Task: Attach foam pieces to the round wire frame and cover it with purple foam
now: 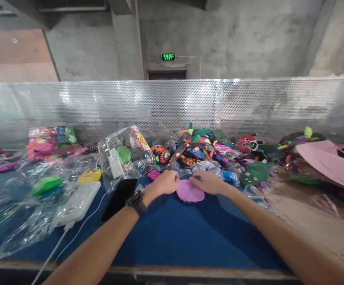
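Note:
A flat, rounded purple piece (190, 191), its material not clear, lies at the middle of the blue table top. My left hand (168, 182) has its fingers closed at the piece's upper left edge. Opposite it, my right hand (206, 182) pinches the upper right edge between thumb and fingers. A dark watch (135, 202) is strapped to my left wrist. Just behind my left hand lies a small magenta packet (154, 175).
A black phone (119, 200) and a white power bank (78, 204) with a cable are on the left, among clear plastic bags. Colourful craft figures (198, 146) are heaped at the back before a perforated metal screen (184, 107). Pink sheets (332, 162) stand at right.

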Available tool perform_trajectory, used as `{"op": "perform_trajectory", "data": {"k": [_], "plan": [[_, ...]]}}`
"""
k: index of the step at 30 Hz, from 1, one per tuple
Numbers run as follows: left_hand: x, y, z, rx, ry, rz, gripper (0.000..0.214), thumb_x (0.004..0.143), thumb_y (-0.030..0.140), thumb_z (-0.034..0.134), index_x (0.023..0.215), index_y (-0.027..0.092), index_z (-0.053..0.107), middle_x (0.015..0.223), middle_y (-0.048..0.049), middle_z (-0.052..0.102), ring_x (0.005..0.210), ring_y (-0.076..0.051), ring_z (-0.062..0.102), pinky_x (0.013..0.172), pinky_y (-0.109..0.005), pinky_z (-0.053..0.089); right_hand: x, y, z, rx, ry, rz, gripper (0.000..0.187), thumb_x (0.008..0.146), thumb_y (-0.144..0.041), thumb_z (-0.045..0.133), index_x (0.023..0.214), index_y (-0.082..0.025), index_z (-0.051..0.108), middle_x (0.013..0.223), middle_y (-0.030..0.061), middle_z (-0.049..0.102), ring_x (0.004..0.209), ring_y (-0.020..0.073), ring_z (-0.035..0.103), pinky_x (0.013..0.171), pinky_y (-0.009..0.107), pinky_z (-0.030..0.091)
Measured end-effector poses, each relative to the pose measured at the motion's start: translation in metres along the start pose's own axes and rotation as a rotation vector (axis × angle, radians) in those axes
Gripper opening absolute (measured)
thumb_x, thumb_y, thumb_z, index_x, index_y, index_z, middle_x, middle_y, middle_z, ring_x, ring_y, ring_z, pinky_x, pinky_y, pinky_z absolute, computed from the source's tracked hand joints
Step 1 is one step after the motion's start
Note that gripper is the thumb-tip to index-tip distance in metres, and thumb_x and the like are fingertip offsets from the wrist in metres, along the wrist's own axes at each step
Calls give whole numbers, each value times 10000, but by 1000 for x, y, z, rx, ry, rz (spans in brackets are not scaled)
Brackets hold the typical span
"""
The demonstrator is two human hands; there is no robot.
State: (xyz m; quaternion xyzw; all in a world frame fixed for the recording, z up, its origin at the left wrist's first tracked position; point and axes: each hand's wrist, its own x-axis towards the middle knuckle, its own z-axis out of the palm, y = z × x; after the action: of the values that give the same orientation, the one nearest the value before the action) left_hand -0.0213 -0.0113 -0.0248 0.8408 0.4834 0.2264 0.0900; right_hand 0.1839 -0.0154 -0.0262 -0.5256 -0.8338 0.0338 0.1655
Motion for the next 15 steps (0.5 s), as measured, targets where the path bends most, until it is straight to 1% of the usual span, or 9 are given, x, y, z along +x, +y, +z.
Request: {"op": "perform_trajectory", "data": {"k": [3, 5, 7, 9, 10, 12, 14, 15], "plan": [[-2, 1, -4, 26, -40, 9, 215, 781, 225, 469, 714, 152, 661, 658, -82, 660, 577, -173, 575, 579, -258, 380, -2, 0, 2, -84, -18, 53, 424, 888, -515, 378, 1031, -217, 643, 1018, 99, 673, 975, 287, 597, 751, 333, 414], [-1, -1, -4, 12, -41, 15, 235, 798, 288, 476, 744, 159, 665, 688, -83, 665, 619, -185, 590, 593, -261, 384, -3, 0, 3, -121, -34, 90, 449, 885, -539, 371, 1078, -217, 618, 1015, 118, 666, 997, 313, 585, 743, 347, 416], [1, -4, -4, -50, -37, -5, 288, 811, 378, 477, 855, 165, 666, 787, -86, 677, 697, -194, 606, 619, -258, 397, -5, -1, 4, -140, -48, 104, 465, 895, -538, 348, 1111, -208, 594, 1002, 138, 660, 994, 320, 584, 739, 355, 417], [2, -7, -6, -150, -63, -75, 402, 800, 461, 487, 1026, 159, 626, 848, -87, 668, 713, -192, 606, 611, -253, 408, -5, -2, 4, -141, -60, 99, 467, 906, -529, 331, 1129, -199, 575, 987, 148, 658, 981, 316, 589, 736, 357, 416], [2, -7, -8, -207, -93, -121, 483, 785, 489, 500, 1120, 152, 583, 841, -84, 659, 685, -185, 601, 590, -249, 409, -5, -2, 4, -137, -67, 95, 466, 908, -528, 328, 1131, -197, 570, 982, 148, 657, 970, 312, 593, 731, 355, 415], [0, -5, -15, -327, -185, -200, 671, 743, 504, 554, 1296, 140, 444, 774, -62, 632, 597, -163, 578, 535, -239, 403, -4, -1, 4, -123, -76, 90, 469, 907, -535, 328, 1131, -195, 562, 974, 144, 659, 949, 307, 601, 717, 348, 412], [-4, 1, -22, -429, -290, -220, 820, 712, 447, 610, 1404, 152, 284, 707, -25, 594, 543, -140, 553, 516, -227, 402, -4, 0, 4, -110, -82, 92, 477, 902, -546, 333, 1134, -194, 555, 968, 139, 661, 933, 304, 607, 702, 340, 409], [-6, 5, -26, -456, -340, -219, 857, 703, 396, 628, 1426, 166, 229, 680, -7, 573, 531, -132, 543, 520, -224, 406, -4, 1, 4, -104, -83, 89, 478, 900, -548, 336, 1135, -193, 553, 967, 136, 663, 928, 303, 609, 697, 336, 407]]}}
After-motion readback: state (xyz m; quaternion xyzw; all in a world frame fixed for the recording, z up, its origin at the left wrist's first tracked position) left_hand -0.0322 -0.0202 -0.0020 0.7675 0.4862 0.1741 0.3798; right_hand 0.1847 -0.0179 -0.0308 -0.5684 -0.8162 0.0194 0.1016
